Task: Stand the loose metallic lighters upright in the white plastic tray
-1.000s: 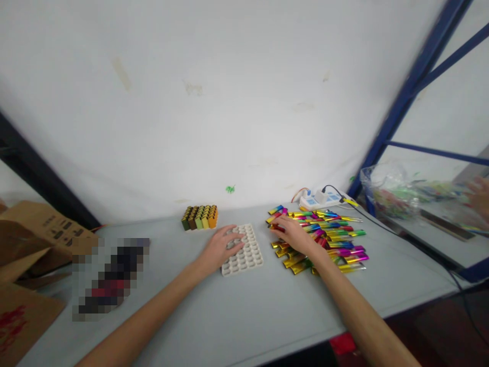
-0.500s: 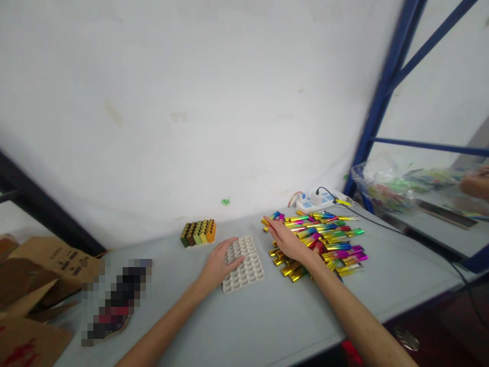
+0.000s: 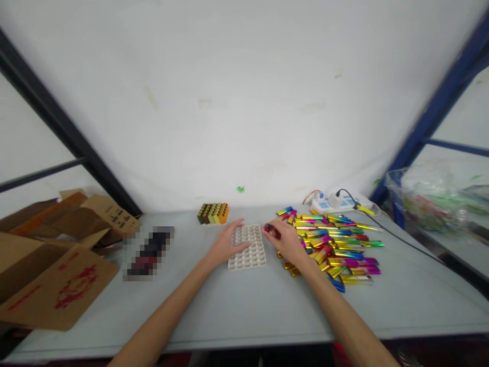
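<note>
My left hand (image 3: 225,245) lies along the left edge of a pale moulded tray (image 3: 247,264), thumb and fingers spread over its rim and cups. The cups that show in this tray hold nothing. Just beyond the tray's right edge, my right hand (image 3: 286,238) pinches a small shiny red piece (image 3: 272,230) with a dark end, seemingly a lighter. Beneath and beside that hand spreads a loose pile of shiny metallic lighters (image 3: 344,255) in gold, blue, purple, red and green. My fingers hide part of the red one.
Against the wall stands a filled block of dark-topped green, yellow and orange pieces (image 3: 214,214). A white power strip (image 3: 344,203) with a black cable (image 3: 397,232) sits at back right. Open cardboard boxes (image 3: 76,280) and a pixelated item (image 3: 151,252) occupy the left. Plastic bags (image 3: 428,199) lie beyond the blue frame.
My right hand has come from the pile's far left edge toward the tray, now with a red piece between its fingers. My left hand stays on the tray. The view has turned right-side level.
</note>
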Tool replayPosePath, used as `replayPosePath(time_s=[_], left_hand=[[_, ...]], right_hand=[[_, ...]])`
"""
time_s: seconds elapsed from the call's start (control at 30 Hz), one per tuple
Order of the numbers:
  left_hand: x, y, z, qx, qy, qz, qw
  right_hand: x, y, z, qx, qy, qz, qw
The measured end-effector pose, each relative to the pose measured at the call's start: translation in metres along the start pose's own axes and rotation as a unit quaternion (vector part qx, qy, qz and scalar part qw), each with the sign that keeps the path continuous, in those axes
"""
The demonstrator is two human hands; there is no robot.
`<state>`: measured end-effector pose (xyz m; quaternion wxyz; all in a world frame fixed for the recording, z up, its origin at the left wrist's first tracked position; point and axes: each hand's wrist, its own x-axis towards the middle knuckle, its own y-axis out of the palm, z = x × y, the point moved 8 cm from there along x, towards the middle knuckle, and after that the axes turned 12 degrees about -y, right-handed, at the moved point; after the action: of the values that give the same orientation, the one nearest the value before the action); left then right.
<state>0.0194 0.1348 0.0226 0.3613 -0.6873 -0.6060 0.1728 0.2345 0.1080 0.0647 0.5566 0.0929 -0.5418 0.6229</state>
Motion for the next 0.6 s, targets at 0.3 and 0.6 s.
replayPosePath(time_s=[0.3, 0.6], left_hand=[[0.003, 0.0, 0.004, -0.039, 0.01, -0.004, 0.999], [-0.045, -0.028, -0.002, 0.017, 0.098, 0.058, 0.993]], right_hand=[[0.001, 0.002, 0.005, -0.022, -0.026, 0.014, 0.999], [0.055, 0.016, 0.02, 0.006, 0.043, 0.039, 0.998]])
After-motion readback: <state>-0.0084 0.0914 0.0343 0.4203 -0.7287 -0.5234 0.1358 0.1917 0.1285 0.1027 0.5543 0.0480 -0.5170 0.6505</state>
